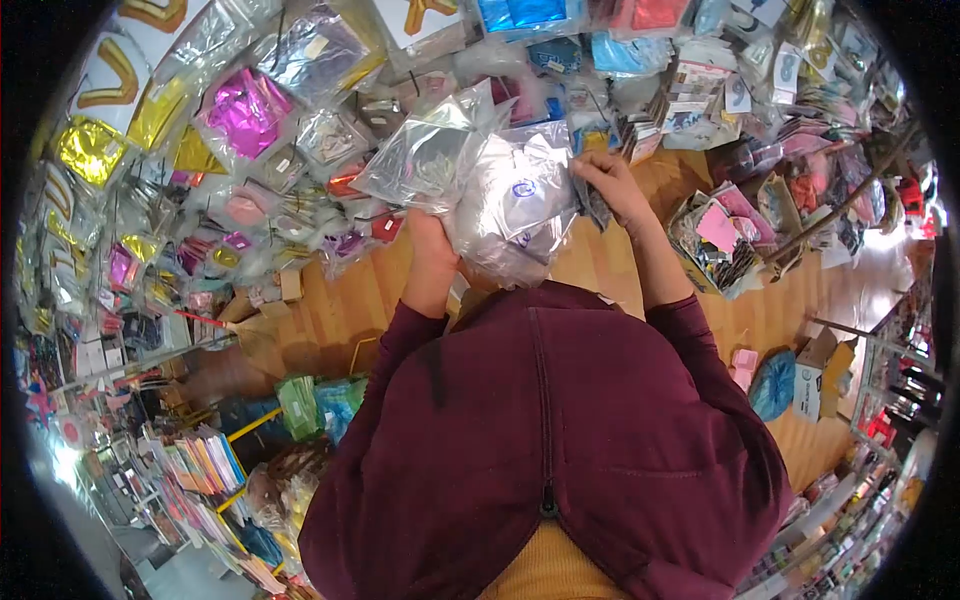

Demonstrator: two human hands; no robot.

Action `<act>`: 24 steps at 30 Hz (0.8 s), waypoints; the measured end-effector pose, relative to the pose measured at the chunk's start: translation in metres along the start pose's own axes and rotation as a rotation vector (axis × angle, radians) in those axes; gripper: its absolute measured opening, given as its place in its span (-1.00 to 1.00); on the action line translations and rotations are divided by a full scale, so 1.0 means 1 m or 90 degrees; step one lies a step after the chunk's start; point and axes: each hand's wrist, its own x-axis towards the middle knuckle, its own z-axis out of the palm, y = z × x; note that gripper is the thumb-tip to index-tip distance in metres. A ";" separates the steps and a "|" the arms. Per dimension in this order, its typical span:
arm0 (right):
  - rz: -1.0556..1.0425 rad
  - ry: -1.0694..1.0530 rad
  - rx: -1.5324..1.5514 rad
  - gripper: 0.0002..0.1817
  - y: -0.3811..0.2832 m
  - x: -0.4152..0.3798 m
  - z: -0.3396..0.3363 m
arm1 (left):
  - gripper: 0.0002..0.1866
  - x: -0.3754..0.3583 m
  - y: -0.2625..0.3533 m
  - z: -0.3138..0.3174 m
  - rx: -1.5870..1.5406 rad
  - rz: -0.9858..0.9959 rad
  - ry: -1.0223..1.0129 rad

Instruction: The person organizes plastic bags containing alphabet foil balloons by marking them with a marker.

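My left hand point(430, 245) is closed on the lower left edge of a bunch of clear plastic bags. One clear bag point(420, 150) with silvery contents fans out to the upper left, above that hand. Beside it, a shiny silver foil packet point(525, 185) in clear plastic faces up, with blue marks on its front. My right hand point(612, 185) is at the packet's right edge, thumb and fingers pinched on a dark grey, cloth-like piece point(593, 203). The packets are in front of my chest, over the wooden floor.
Hanging packets, including a magenta foil packet point(248, 112) and a gold foil packet point(90, 150), cover the display ahead. To the right stands an open box point(700, 270) of packets. A carton point(815, 375) and blue bag point(773, 385) sit on the floor point(610, 265).
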 end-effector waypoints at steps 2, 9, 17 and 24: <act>-0.022 -0.044 -0.096 -0.72 -0.002 -0.003 -0.002 | -0.69 -0.001 0.003 0.004 -0.004 -0.009 -0.002; 0.058 -0.167 -0.169 -0.84 0.011 -0.015 -0.014 | -0.68 0.008 0.002 -0.014 0.029 0.019 0.015; 0.124 -0.119 -0.100 -0.85 -0.003 -0.009 -0.012 | -0.67 0.006 0.004 -0.011 -0.022 -0.010 0.019; 0.068 -0.118 -0.157 -0.83 0.015 -0.003 -0.003 | -0.65 0.007 0.002 -0.014 0.009 0.004 0.042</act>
